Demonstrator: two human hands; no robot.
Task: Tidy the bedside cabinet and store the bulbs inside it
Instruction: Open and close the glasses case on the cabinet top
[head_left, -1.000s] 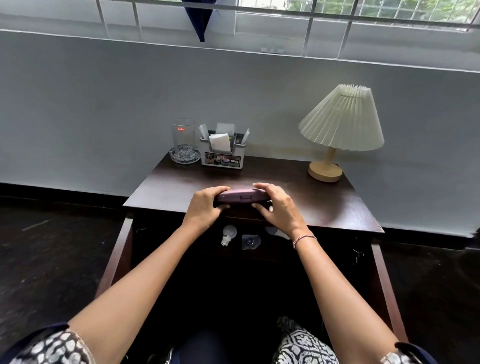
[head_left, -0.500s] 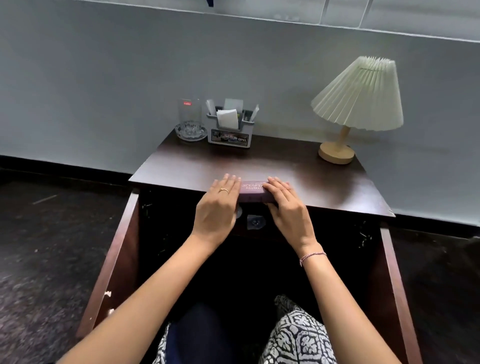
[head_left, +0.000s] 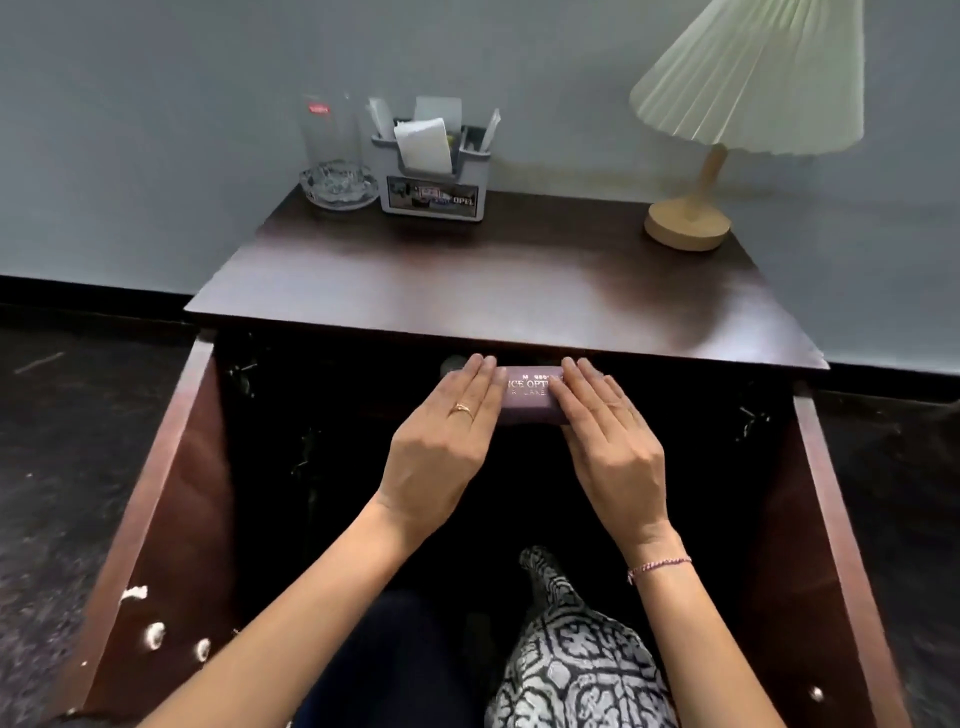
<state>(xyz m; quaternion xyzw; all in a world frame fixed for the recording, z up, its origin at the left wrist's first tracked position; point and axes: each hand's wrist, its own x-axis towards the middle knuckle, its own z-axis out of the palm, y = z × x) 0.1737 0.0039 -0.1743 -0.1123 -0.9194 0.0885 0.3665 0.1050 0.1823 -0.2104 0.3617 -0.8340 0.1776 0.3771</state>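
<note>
Here, a mauve spectacle case (head_left: 530, 395) is pressed between two flat hands at the mouth of the open bedside cabinet (head_left: 509, 291), just under the front edge of the top. The left hand (head_left: 441, 441), ring on one finger, lies at the case's 9 o'clock end; the right hand (head_left: 613, 447), w/ a thread bracelet at the wrist, covers the 3 o'clock end. Fingers of both are stretched straight and close together, palms down, so the case is judged to be steadied and slid inward, not gripped from below. Whether thumbs are hooked beneath cannot be told. Gold lettering on the lid is partly covered, approx. half legible.

Both doors, left door (head_left: 171, 493) at 8 o'clock and right door (head_left: 831, 519) at 4 o'clock, are swung wide, presumably to give both arms room. The top appears already tidied: a glass ashtray (head_left: 338, 184) w/ a tall glass (head_left: 330, 130) behind it and a grey organiser (head_left: 431, 176) of papers are pushed to the back wall at 11 o'clock, a pleated lamp (head_left: 727, 124) is kept at 1 o'clock.

The bulbs are not clearly visible: the interior is very dark, and only a pale rounded shape (head_left: 451, 364) shows beyond the left fingertips, poss. a bulb, not certain. The shelf under the case is lost in shadow, so contact cannot be confirmed. The lampshade is cut off at the frame's top edge.
</note>
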